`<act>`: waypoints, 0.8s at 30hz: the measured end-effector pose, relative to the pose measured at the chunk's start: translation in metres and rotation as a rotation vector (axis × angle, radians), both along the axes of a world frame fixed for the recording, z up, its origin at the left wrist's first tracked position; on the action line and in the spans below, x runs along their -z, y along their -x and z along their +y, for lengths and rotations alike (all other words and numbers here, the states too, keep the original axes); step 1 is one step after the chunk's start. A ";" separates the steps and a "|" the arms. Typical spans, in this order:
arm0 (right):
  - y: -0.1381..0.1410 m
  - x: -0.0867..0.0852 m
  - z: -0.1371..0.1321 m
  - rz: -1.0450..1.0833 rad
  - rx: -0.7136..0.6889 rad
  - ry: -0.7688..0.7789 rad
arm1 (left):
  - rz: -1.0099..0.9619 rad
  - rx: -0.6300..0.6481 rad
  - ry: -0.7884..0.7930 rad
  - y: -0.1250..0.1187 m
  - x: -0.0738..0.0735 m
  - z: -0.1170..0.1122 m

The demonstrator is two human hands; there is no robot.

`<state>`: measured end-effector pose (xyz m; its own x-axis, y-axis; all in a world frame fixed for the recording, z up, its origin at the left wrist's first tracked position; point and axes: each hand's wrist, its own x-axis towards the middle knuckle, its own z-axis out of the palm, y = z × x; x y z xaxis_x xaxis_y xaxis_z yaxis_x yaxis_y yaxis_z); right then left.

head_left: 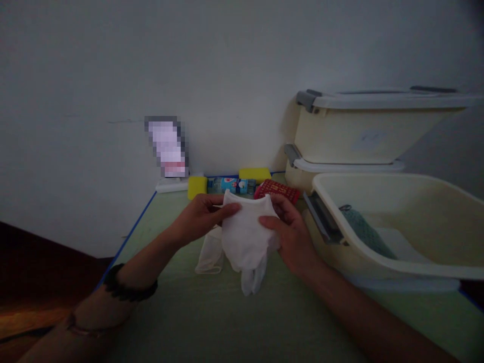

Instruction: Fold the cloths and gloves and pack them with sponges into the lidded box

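Observation:
A white glove (247,234) hangs between my two hands above the table, its cuff edge at the top and its fingers dangling down. My left hand (207,214) pinches the cuff's left side, thumb in front. On the right side, my right hand (289,229) grips the cuff, with its thumb lying across the front of the fabric. Another white glove (210,254) lies flat on the table, just behind and left of the held one, which partly covers it.
Along the wall are a phone (168,148) on a stand, yellow blocks (197,187), a bottle (232,185) and a red packet (278,190). An uncovered cream bin (378,201) holding a green cloth (366,232) stands on the right, before stacked lidded boxes (363,131). The green table (181,312) has blue edges.

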<state>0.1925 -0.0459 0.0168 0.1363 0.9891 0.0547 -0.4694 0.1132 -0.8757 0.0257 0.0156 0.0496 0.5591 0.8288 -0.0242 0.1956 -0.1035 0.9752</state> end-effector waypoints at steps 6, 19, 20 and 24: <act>0.001 -0.002 0.002 -0.026 -0.034 0.009 | -0.100 0.023 -0.012 -0.002 -0.011 -0.004; -0.001 -0.006 0.007 0.194 0.050 0.130 | -0.109 0.391 0.327 -0.007 0.001 -0.012; -0.001 -0.005 0.007 0.216 0.052 0.142 | -0.091 0.391 0.322 -0.008 0.001 -0.013; -0.001 -0.002 0.009 0.273 0.089 0.162 | -0.009 0.348 0.270 -0.009 -0.001 -0.014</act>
